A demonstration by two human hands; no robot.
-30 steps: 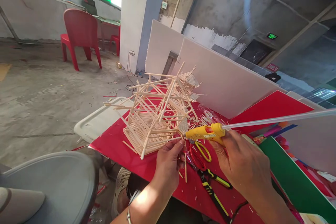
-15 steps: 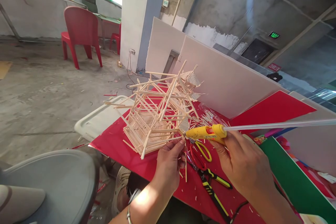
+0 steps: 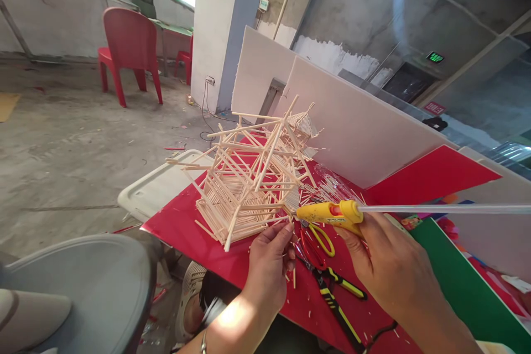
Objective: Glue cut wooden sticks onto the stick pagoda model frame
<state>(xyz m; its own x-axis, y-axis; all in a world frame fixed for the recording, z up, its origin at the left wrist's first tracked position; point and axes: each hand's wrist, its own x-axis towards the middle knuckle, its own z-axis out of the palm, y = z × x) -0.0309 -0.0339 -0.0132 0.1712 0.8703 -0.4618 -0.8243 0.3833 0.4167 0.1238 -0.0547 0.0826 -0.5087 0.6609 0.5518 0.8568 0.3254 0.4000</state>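
Observation:
My right hand (image 3: 385, 265) is wrapped round a yellow glue gun (image 3: 326, 212), with a long clear glue stick (image 3: 448, 209) jutting from its back. The gun's nozzle points left at the near right corner of a stick-built model house (image 3: 271, 156), touching or almost touching it. At that corner my left hand (image 3: 269, 257) pinches a thin wooden stick between thumb and forefinger; the fingers hide part of it. Just right of the left hand lie pliers with red and yellow handles (image 3: 322, 240) and black-and-yellow pliers (image 3: 338, 307).
Loose sticks (image 3: 332, 188) lie behind the glue gun on the red board (image 3: 178, 232). Behind the model lean white panels (image 3: 352, 121). A green board (image 3: 468, 271) is at right, a grey stool (image 3: 95, 287) at left, and a red chair (image 3: 130, 38) farther off.
The glue gun's rear and its glue stick have tipped slightly downward, and my right hand has shifted a little right. My left hand keeps its pinch at the same corner.

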